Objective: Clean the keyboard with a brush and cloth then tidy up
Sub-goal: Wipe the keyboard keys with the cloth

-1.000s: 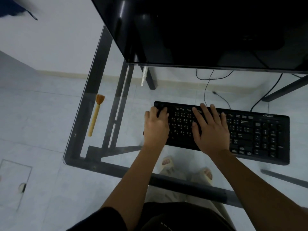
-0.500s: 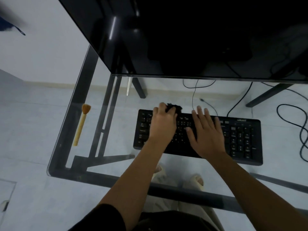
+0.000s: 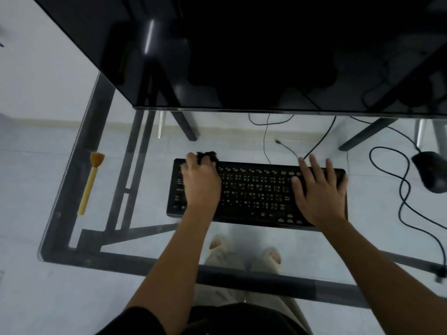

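A black keyboard (image 3: 254, 192) lies on the glass desk (image 3: 362, 243). My left hand (image 3: 202, 182) rests on the keyboard's left end, fingers curled over a dark cloth (image 3: 208, 155) that pokes out past the top edge. My right hand (image 3: 319, 189) lies flat with fingers spread on the right end of the keyboard, holding nothing. A yellow-handled brush (image 3: 90, 182) with orange bristles lies on the glass well left of the keyboard, bristles pointing away from me.
A large dark monitor (image 3: 242, 52) looms over the back of the desk. A black mouse (image 3: 433, 171) and its looping cable (image 3: 399, 189) lie at the right. The desk's black frame (image 3: 72, 204) and my slippered feet show through the glass.
My left hand with the cloth has slid toward the keyboard's left end. My right hand has shifted to the right end. The view has swung right, bringing the mouse into sight.
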